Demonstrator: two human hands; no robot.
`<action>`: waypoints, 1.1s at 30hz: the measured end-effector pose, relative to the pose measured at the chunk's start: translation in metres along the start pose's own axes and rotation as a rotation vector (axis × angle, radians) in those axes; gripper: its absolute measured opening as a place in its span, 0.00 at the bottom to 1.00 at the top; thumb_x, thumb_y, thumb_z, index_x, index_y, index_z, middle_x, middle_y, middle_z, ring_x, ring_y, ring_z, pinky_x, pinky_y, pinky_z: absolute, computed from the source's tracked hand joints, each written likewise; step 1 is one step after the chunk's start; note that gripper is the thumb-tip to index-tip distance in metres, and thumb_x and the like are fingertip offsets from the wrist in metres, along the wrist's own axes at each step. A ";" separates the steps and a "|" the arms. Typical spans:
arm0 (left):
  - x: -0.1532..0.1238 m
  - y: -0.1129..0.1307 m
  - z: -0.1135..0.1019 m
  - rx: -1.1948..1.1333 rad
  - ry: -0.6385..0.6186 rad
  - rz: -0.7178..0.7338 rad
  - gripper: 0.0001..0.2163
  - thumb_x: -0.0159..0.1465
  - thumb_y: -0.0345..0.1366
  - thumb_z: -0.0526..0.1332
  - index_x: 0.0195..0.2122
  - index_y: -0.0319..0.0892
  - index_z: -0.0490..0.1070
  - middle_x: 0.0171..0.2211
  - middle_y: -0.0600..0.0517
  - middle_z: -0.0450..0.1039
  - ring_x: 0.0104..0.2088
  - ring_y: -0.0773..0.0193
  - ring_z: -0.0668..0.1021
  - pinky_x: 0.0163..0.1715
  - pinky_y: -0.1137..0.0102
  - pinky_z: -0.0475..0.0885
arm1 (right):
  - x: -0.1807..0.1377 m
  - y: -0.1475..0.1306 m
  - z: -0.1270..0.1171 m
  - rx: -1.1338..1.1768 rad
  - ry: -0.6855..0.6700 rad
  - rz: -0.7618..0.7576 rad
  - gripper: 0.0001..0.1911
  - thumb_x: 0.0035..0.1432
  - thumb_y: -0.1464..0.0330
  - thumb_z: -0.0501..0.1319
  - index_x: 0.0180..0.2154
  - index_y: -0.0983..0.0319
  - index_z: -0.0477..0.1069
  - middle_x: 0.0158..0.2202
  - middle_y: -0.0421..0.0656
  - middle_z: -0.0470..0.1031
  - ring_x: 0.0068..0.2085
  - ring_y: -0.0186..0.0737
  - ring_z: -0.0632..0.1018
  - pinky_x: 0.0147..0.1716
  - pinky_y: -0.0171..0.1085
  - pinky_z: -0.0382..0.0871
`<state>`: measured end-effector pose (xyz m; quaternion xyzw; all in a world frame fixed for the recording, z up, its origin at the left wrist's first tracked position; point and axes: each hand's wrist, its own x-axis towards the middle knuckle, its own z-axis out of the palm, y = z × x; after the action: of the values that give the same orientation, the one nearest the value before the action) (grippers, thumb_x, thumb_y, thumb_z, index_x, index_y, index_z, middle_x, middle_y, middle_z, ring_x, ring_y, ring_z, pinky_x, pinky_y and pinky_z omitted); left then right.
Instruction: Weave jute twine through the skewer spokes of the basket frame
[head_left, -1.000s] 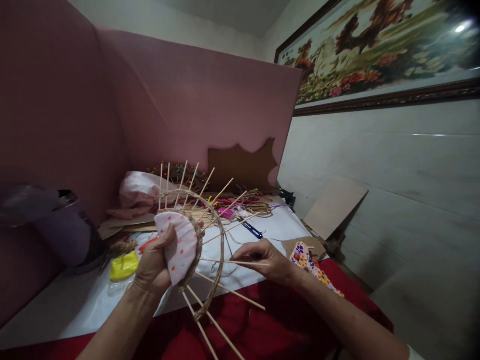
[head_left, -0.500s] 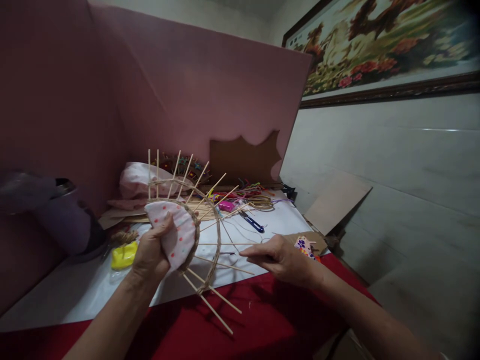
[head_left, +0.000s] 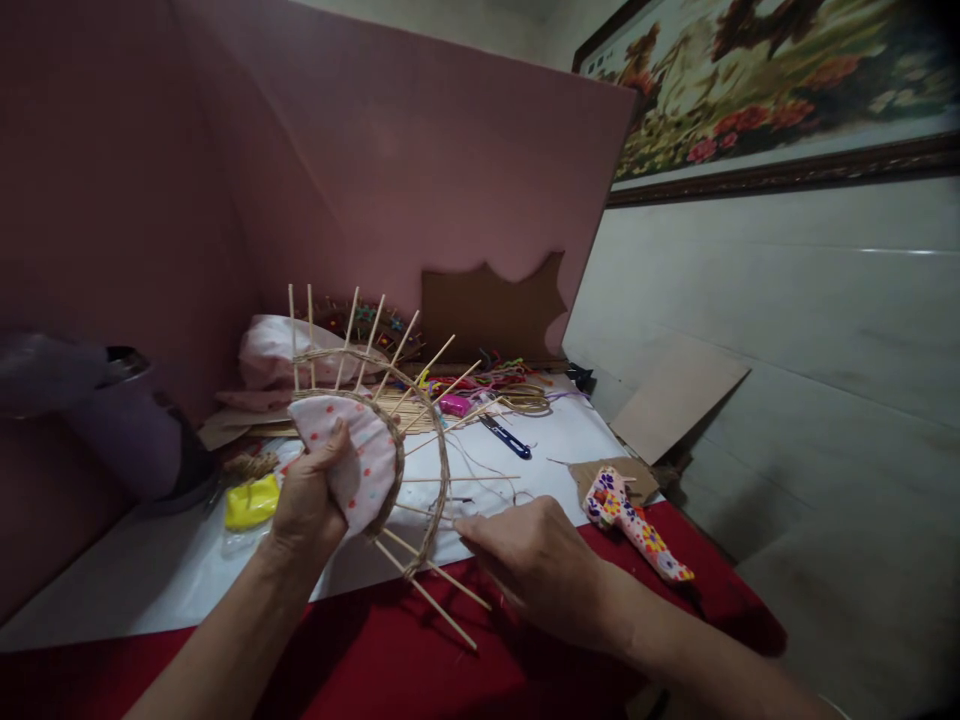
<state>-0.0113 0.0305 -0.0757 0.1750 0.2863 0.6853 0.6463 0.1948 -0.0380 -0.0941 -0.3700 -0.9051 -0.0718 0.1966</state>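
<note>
My left hand grips a half-round piece covered in white dotted cloth, thumb on its face and fingers behind. Thin wooden sticks fan out from its curved edge, which is bound with brown twine. Further out, an arc of twisted twine crosses the sticks. My right hand is pinched closed at the lower right of this arc, close to a stick's end. A thin strand of twine runs from the arc to its fingertips; the pinch itself is partly hidden.
Blue thread snips lie on the white sheet near a pink packet and coloured cords. At left are a yellow packet and a purple container. A flowered cloth piece lies right, on the red tablecloth.
My right hand has moved left and slightly down, closer to the twine arc, and turned knuckles up. More of the flowered cloth piece shows. My left hand keeps its grip.
</note>
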 end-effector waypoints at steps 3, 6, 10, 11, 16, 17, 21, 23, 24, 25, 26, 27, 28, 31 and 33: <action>0.000 0.004 0.001 -0.036 0.023 0.038 0.09 0.61 0.25 0.53 0.32 0.36 0.73 0.25 0.48 0.78 0.24 0.60 0.80 0.31 0.67 0.78 | -0.005 -0.004 0.002 -0.007 0.036 -0.010 0.10 0.54 0.75 0.53 0.39 0.64 0.68 0.23 0.41 0.72 0.24 0.35 0.70 0.22 0.36 0.50; 0.003 0.008 -0.002 -0.103 0.047 0.050 0.10 0.62 0.25 0.52 0.32 0.37 0.73 0.25 0.48 0.79 0.25 0.60 0.80 0.32 0.66 0.77 | -0.011 -0.004 0.004 -0.005 0.028 -0.020 0.16 0.52 0.77 0.54 0.44 0.65 0.67 0.25 0.42 0.72 0.25 0.37 0.71 0.23 0.35 0.52; 0.007 0.011 -0.007 -0.186 0.045 0.024 0.09 0.61 0.25 0.53 0.32 0.38 0.73 0.26 0.48 0.78 0.25 0.59 0.80 0.33 0.62 0.77 | -0.019 0.004 0.009 0.155 0.057 -0.018 0.21 0.53 0.77 0.52 0.51 0.64 0.65 0.26 0.42 0.73 0.26 0.36 0.71 0.24 0.34 0.56; 0.008 0.011 -0.007 -0.192 0.046 0.015 0.09 0.61 0.26 0.53 0.32 0.38 0.73 0.26 0.48 0.78 0.25 0.58 0.80 0.32 0.62 0.77 | -0.020 0.006 0.010 0.213 0.065 -0.015 0.21 0.54 0.78 0.51 0.50 0.64 0.65 0.25 0.42 0.73 0.26 0.36 0.71 0.25 0.33 0.57; 0.008 0.008 -0.007 -0.151 0.043 -0.005 0.09 0.62 0.27 0.53 0.36 0.38 0.73 0.26 0.48 0.78 0.26 0.60 0.80 0.29 0.64 0.78 | -0.019 0.012 0.022 0.348 0.096 -0.004 0.22 0.53 0.79 0.50 0.49 0.63 0.68 0.24 0.42 0.73 0.25 0.34 0.70 0.25 0.32 0.58; 0.008 0.007 -0.007 -0.145 0.056 -0.001 0.09 0.62 0.27 0.53 0.37 0.38 0.73 0.26 0.49 0.78 0.26 0.61 0.80 0.30 0.64 0.77 | -0.017 0.011 0.024 0.349 0.095 -0.003 0.23 0.53 0.79 0.51 0.49 0.63 0.68 0.24 0.41 0.73 0.24 0.34 0.70 0.24 0.32 0.57; 0.006 0.007 -0.004 -0.137 0.091 0.004 0.09 0.62 0.28 0.53 0.36 0.38 0.73 0.25 0.50 0.77 0.25 0.63 0.79 0.33 0.64 0.77 | -0.012 0.005 0.029 0.330 0.070 0.011 0.25 0.50 0.80 0.51 0.51 0.63 0.67 0.27 0.43 0.75 0.27 0.36 0.72 0.25 0.32 0.59; 0.006 0.008 -0.003 -0.131 0.103 0.007 0.09 0.63 0.29 0.52 0.35 0.38 0.72 0.25 0.50 0.77 0.25 0.64 0.79 0.35 0.64 0.76 | -0.011 0.003 0.031 0.317 0.083 0.010 0.25 0.51 0.79 0.51 0.51 0.65 0.66 0.27 0.44 0.75 0.27 0.37 0.73 0.26 0.33 0.60; 0.006 0.008 -0.004 -0.130 0.113 0.010 0.09 0.63 0.29 0.52 0.34 0.38 0.72 0.25 0.50 0.77 0.25 0.64 0.79 0.35 0.65 0.76 | -0.011 0.002 0.032 0.305 0.097 0.007 0.24 0.52 0.78 0.51 0.51 0.65 0.65 0.27 0.44 0.75 0.26 0.37 0.72 0.25 0.33 0.60; 0.006 0.008 -0.004 -0.130 0.123 0.013 0.09 0.63 0.29 0.53 0.34 0.38 0.72 0.25 0.50 0.77 0.26 0.64 0.79 0.35 0.65 0.76 | -0.011 0.001 0.034 0.288 0.110 0.003 0.23 0.53 0.78 0.51 0.52 0.65 0.65 0.26 0.43 0.74 0.25 0.37 0.71 0.24 0.34 0.60; 0.007 0.008 -0.005 -0.133 0.126 0.014 0.08 0.63 0.29 0.53 0.34 0.38 0.72 0.26 0.50 0.78 0.26 0.64 0.79 0.35 0.64 0.76 | -0.012 0.000 0.036 0.270 0.119 0.002 0.23 0.54 0.77 0.51 0.52 0.65 0.65 0.24 0.43 0.73 0.24 0.37 0.71 0.23 0.34 0.59; 0.007 0.008 -0.006 -0.135 0.121 0.013 0.08 0.63 0.30 0.53 0.35 0.38 0.72 0.27 0.49 0.78 0.27 0.63 0.79 0.34 0.64 0.76 | -0.013 -0.001 0.038 0.257 0.125 0.000 0.22 0.54 0.77 0.51 0.52 0.64 0.65 0.24 0.42 0.73 0.23 0.37 0.70 0.23 0.34 0.58; 0.008 0.008 -0.007 -0.139 0.111 0.015 0.08 0.63 0.30 0.53 0.35 0.37 0.72 0.27 0.48 0.78 0.28 0.62 0.80 0.33 0.64 0.77 | -0.013 -0.002 0.041 0.253 0.129 -0.005 0.22 0.54 0.77 0.50 0.51 0.64 0.65 0.24 0.43 0.73 0.23 0.38 0.70 0.23 0.34 0.59; 0.008 0.008 -0.009 -0.136 0.082 0.014 0.09 0.63 0.31 0.53 0.37 0.37 0.72 0.28 0.47 0.78 0.28 0.62 0.80 0.29 0.65 0.77 | -0.015 -0.005 0.044 0.271 0.150 -0.059 0.22 0.53 0.78 0.50 0.50 0.63 0.66 0.32 0.46 0.76 0.28 0.38 0.73 0.26 0.34 0.62; 0.007 0.008 -0.008 -0.140 0.087 0.029 0.09 0.63 0.31 0.52 0.37 0.38 0.73 0.27 0.48 0.78 0.27 0.62 0.80 0.29 0.66 0.77 | -0.017 -0.006 0.043 0.278 0.140 -0.091 0.23 0.52 0.79 0.51 0.50 0.63 0.65 0.35 0.46 0.77 0.28 0.37 0.73 0.26 0.34 0.61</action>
<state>-0.0230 0.0366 -0.0777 0.1035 0.2632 0.7199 0.6338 0.1886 -0.0413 -0.1402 -0.2922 -0.9062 0.0198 0.3050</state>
